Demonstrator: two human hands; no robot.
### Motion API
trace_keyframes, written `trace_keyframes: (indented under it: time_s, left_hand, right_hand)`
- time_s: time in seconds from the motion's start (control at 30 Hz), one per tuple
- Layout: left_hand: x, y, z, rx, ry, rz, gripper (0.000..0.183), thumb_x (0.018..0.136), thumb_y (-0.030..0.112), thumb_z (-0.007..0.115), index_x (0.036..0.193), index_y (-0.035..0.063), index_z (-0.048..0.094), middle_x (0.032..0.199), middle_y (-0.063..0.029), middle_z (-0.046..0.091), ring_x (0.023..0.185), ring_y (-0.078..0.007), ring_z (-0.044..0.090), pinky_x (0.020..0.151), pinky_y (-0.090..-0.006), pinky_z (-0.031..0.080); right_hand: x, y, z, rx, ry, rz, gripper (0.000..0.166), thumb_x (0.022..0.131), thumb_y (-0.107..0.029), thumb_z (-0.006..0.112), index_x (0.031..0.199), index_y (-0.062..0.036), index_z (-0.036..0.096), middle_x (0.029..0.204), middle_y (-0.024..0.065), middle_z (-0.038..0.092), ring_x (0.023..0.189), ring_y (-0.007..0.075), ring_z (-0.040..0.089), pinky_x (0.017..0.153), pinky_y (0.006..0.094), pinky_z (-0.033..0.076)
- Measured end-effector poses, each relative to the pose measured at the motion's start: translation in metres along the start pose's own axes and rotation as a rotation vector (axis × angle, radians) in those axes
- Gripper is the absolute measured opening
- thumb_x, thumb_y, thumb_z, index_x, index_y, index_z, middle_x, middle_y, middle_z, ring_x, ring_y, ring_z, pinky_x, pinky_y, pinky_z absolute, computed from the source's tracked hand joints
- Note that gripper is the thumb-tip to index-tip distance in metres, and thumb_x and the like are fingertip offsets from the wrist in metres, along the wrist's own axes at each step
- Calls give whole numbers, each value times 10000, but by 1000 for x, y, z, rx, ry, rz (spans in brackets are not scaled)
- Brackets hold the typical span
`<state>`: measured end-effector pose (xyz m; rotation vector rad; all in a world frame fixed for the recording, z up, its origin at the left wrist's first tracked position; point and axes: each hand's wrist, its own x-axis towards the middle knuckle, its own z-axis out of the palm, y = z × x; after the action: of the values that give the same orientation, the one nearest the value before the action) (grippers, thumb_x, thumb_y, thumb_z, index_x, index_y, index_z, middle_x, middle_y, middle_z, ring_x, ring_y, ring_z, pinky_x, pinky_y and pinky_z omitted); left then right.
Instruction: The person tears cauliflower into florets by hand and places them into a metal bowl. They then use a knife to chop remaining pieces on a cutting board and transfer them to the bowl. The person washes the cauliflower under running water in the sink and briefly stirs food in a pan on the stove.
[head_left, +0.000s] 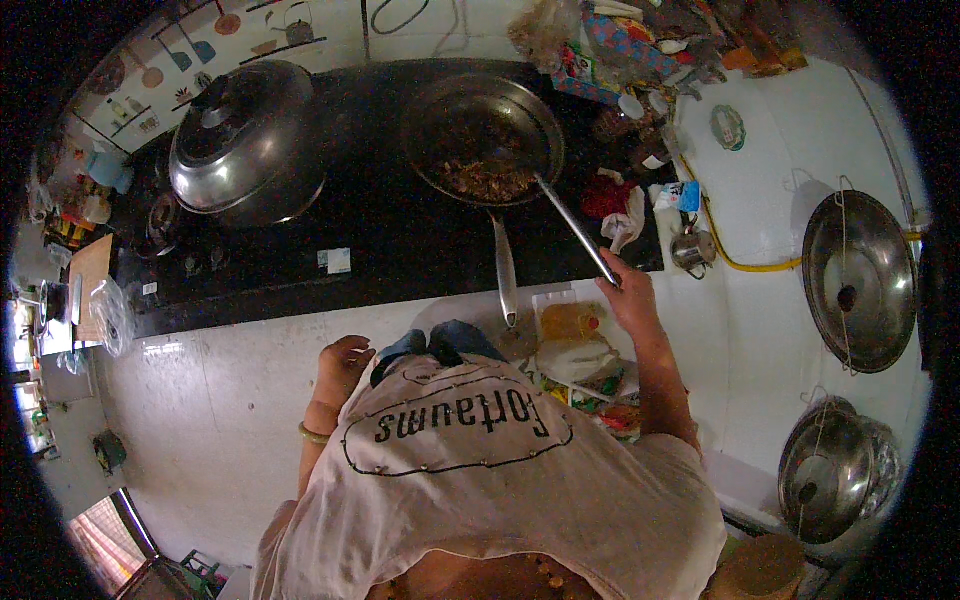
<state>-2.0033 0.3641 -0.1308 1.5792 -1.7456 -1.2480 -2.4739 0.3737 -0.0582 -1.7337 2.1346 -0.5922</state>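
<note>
My right hand grips the end of a long metal cooking utensil, perhaps a spatula. The utensil slants up and left into a frying pan, and its head cannot be made out there. Browned, chopped food is gathered on the pan's near side. The pan's handle points toward me past the counter's front edge, with no hand on it. By my waist, next to my shirt, my left hand is loosely bent, with nothing visible in it; a bangle circles that wrist.
A large lidded metal wok stands left on the black cooktop. Bags and packets crowd the back right. A red-and-white cloth or bag and a metal cup lie nearer. Metal lids hang on the right wall.
</note>
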Motion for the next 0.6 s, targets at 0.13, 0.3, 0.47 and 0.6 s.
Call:
trace_keyframes:
  time_s: [0.13, 0.3, 0.47, 0.6]
  left_hand:
    - [1, 2, -1, 6, -2, 17, 159, 781, 29, 656, 929, -11, 615, 884, -98, 643, 718, -168, 635, 612, -261, 519]
    - [2, 6, -4, 21, 0, 51, 153, 785, 29, 651, 928, -13, 616, 880, -103, 644, 709, -166, 635, 610, -261, 517]
    - [2, -7, -2, -10, 3, 21, 153, 786, 35, 653, 926, -13, 617, 873, -107, 647, 704, -166, 640, 603, -260, 517]
    - [2, -9, 0, -49, -3, -19, 153, 785, 36, 655, 924, -18, 618, 868, -108, 650, 702, -167, 645, 591, -257, 516]
  right_hand:
    - [12, 8, 6, 157, 111, -68, 491, 765, -102, 677, 1232, -83, 528, 711, 73, 605, 575, 118, 501, 552, 273, 424]
    - [26, 13, 6, 150, 42, 95, 471, 776, -148, 671, 1225, -101, 540, 794, 114, 642, 537, 148, 527, 523, 308, 441]
    - [19, 18, 6, 296, -63, 224, 484, 793, -195, 657, 1246, -96, 518, 755, 98, 625, 504, 140, 506, 502, 303, 439]
    - [5, 9, 11, 319, -73, 184, 468, 809, -143, 638, 1254, -83, 506, 675, 23, 550, 477, 89, 451, 445, 263, 389]
